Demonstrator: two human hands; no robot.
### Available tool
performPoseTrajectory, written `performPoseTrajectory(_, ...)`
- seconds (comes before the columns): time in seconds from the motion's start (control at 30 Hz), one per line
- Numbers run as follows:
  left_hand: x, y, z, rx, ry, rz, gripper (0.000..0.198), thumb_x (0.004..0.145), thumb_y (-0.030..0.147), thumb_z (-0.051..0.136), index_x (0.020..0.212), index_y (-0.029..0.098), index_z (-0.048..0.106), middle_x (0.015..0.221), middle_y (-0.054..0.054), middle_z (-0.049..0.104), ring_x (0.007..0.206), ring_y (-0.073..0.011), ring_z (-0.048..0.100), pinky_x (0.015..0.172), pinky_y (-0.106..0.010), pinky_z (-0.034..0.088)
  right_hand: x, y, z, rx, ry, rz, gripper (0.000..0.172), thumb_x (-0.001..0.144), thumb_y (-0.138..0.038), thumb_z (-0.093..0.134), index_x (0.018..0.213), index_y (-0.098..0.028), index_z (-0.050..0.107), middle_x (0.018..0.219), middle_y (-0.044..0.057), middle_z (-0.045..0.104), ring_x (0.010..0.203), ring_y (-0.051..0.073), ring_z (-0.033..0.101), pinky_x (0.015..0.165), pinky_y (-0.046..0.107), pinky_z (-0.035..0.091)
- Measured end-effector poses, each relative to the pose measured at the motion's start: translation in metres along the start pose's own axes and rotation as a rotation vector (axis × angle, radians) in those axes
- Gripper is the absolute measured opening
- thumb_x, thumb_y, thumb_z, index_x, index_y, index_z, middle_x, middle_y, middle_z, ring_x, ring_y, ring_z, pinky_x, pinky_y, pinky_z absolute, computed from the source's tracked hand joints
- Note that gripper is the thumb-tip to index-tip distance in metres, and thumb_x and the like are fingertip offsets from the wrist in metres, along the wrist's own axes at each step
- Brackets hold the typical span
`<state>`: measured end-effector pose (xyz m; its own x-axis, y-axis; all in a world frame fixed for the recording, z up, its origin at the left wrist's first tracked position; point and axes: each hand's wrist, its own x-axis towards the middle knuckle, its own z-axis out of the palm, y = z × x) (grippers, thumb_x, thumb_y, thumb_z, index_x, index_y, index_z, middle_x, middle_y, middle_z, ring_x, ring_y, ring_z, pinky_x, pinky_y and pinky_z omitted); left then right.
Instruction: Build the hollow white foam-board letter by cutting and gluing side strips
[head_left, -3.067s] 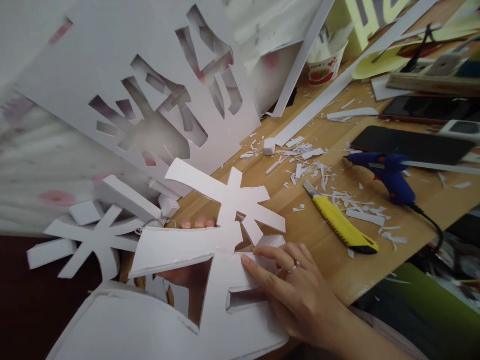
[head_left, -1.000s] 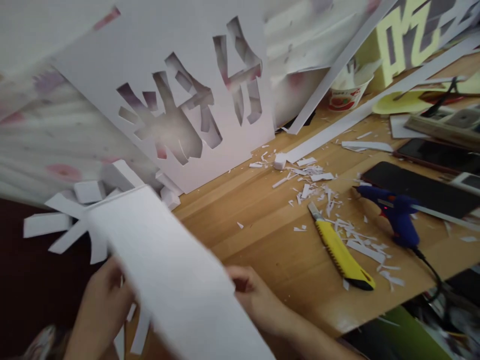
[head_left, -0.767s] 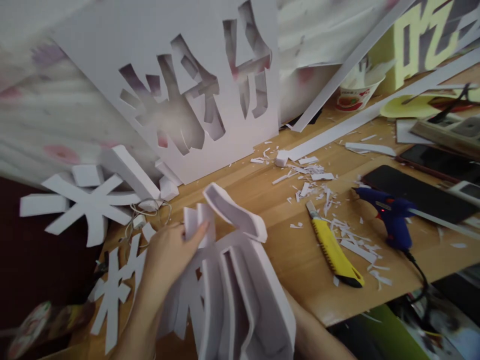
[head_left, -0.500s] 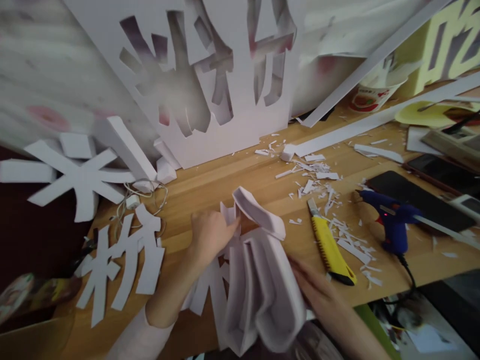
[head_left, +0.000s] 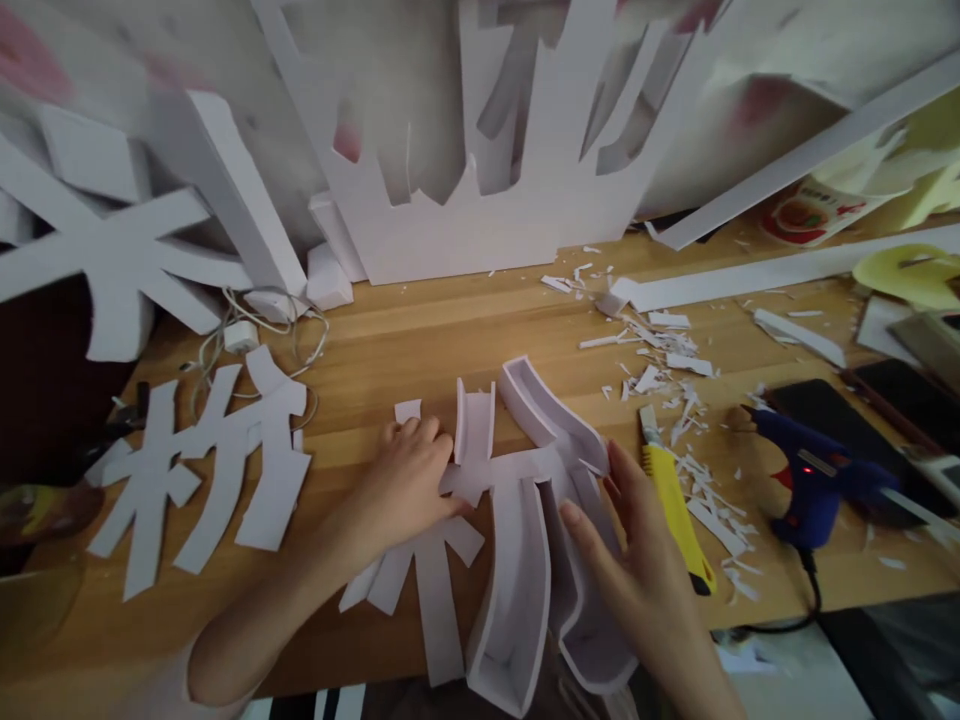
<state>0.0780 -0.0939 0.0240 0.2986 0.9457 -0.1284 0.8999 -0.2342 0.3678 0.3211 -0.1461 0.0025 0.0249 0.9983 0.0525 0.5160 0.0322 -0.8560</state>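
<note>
A white foam-board character (head_left: 517, 570) with raised side walls lies on the table in front of me, its hollow side up. Its flat left part, with several strokes and no walls, spreads under my left hand (head_left: 409, 480). The fingers of that hand are bent over the flat strokes; their tips are partly hidden. My right hand (head_left: 637, 550) holds the walled right part, thumb over the inner side and fingers at the outer edge near the upper right stroke.
Flat white cut-out strokes (head_left: 210, 460) lie at left beside a white cable (head_left: 315, 340). A yellow utility knife (head_left: 671, 510), foam scraps (head_left: 660, 350) and a blue glue gun (head_left: 802, 470) lie at right. A cut-out foam board (head_left: 450, 240) leans at the back.
The foam character has been lowered from a tilted position to lie flatter on the table. My right hand has moved up from beneath its right side to its edge. The view has shifted.
</note>
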Motion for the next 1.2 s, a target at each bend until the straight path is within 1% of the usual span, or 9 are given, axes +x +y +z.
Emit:
performPoseTrajectory(0.1, 0.006, 0.000, 0.006, 0.036, 0.003, 0.016, 0.039, 0.066, 0.047, 0.080, 0.079, 0.016, 0.060, 0.091, -0.008, 0.057, 0.095, -0.0316, 0.053, 0.089, -0.052, 0.038, 0.017, 0.003, 0.003, 0.027, 0.026, 0.039, 0.061, 0.094, -0.047, 0.053, 0.146, -0.022, 0.036, 0.148, 0.012, 0.042, 0.134, 0.028, 0.044, 0.111, 0.051, 0.038)
performPoseTrajectory(0.27, 0.016, -0.003, 0.000, 0.067, -0.122, 0.072, 0.042, 0.066, 0.042, 0.085, 0.084, 0.013, 0.059, 0.095, -0.006, 0.056, 0.096, -0.0270, 0.053, 0.091, -0.047, 0.040, 0.036, 0.002, 0.001, -0.005, 0.034, 0.136, 0.050, 0.093, -0.052, 0.049, 0.135, -0.026, 0.052, 0.135, 0.006, 0.056, 0.126, 0.025, 0.052, 0.108, 0.045, 0.042)
performPoseTrajectory(0.43, 0.021, -0.006, 0.002, 0.055, -0.134, 0.107, 0.048, 0.059, 0.036, 0.091, 0.084, 0.012, 0.057, 0.098, -0.008, 0.057, 0.095, -0.0255, 0.053, 0.086, -0.042, 0.048, 0.037, 0.002, 0.003, -0.009, 0.037, 0.151, 0.047, 0.092, -0.052, 0.050, 0.131, -0.027, 0.054, 0.131, 0.006, 0.058, 0.125, 0.024, 0.052, 0.107, 0.041, 0.043)
performPoseTrajectory(0.57, 0.017, -0.004, 0.003, 0.063, -0.094, 0.128, 0.044, 0.062, 0.033, 0.090, 0.083, 0.013, 0.057, 0.099, -0.007, 0.057, 0.096, -0.0249, 0.054, 0.086, -0.042, 0.051, 0.036, 0.000, 0.004, -0.008, 0.038, 0.178, 0.047, 0.091, -0.052, 0.051, 0.131, -0.026, 0.054, 0.128, 0.006, 0.059, 0.124, 0.024, 0.052, 0.109, 0.042, 0.040)
performPoseTrajectory(0.67, 0.017, -0.002, -0.001, 0.082, -0.134, 0.140, 0.041, 0.065, 0.033, 0.088, 0.079, 0.013, 0.056, 0.094, -0.007, 0.056, 0.094, -0.0252, 0.055, 0.084, -0.042, 0.052, 0.035, -0.002, 0.004, 0.025, 0.042, 0.209, 0.049, 0.091, -0.052, 0.053, 0.131, -0.025, 0.054, 0.131, 0.006, 0.058, 0.125, 0.024, 0.051, 0.110, 0.043, 0.038)
performPoseTrajectory(0.87, 0.017, 0.002, -0.004, 0.059, -0.276, 0.016, 0.035, 0.073, 0.031, 0.080, 0.090, 0.011, 0.056, 0.103, -0.010, 0.055, 0.084, -0.0222, 0.060, 0.072, -0.036, 0.054, 0.034, -0.002, 0.004, 0.071, 0.081, 0.326, 0.052, 0.085, -0.057, 0.058, 0.126, -0.025, 0.059, 0.129, 0.005, 0.060, 0.123, 0.026, 0.052, 0.108, 0.043, 0.039)
performPoseTrajectory(1.07, 0.012, 0.004, -0.001, 0.028, -0.279, -0.051, 0.031, 0.075, 0.030, 0.077, 0.092, 0.013, 0.057, 0.112, -0.013, 0.056, 0.094, -0.0250, 0.061, 0.082, -0.038, 0.054, 0.033, -0.003, 0.004, 0.267, 0.104, 0.456, 0.052, 0.082, -0.051, 0.067, 0.127, -0.027, 0.059, 0.126, 0.005, 0.063, 0.121, 0.026, 0.055, 0.109, 0.042, 0.039)
performPoseTrajectory(1.13, 0.008, 0.003, -0.005, -0.049, -0.282, -0.104, 0.038, 0.074, 0.034, 0.078, 0.099, 0.014, 0.057, 0.114, -0.012, 0.058, 0.097, -0.0259, 0.061, 0.083, -0.038, 0.055, 0.034, -0.002, 0.003, 0.311, 0.085, 0.454, 0.049, 0.082, -0.049, 0.069, 0.125, -0.027, 0.061, 0.125, 0.006, 0.063, 0.119, 0.026, 0.057, 0.107, 0.040, 0.042)
performPoseTrajectory(1.2, 0.006, 0.003, -0.012, -0.131, -0.201, -0.155, 0.059, 0.074, 0.044, 0.077, 0.120, 0.017, 0.051, 0.122, -0.012, 0.057, 0.102, -0.0273, 0.062, 0.083, -0.039, 0.056, 0.034, 0.000, 0.002, 0.344, 0.071, 0.440, 0.044, 0.083, -0.046, 0.069, 0.123, -0.027, 0.062, 0.124, 0.006, 0.063, 0.118, 0.025, 0.058, 0.104, 0.038, 0.044)
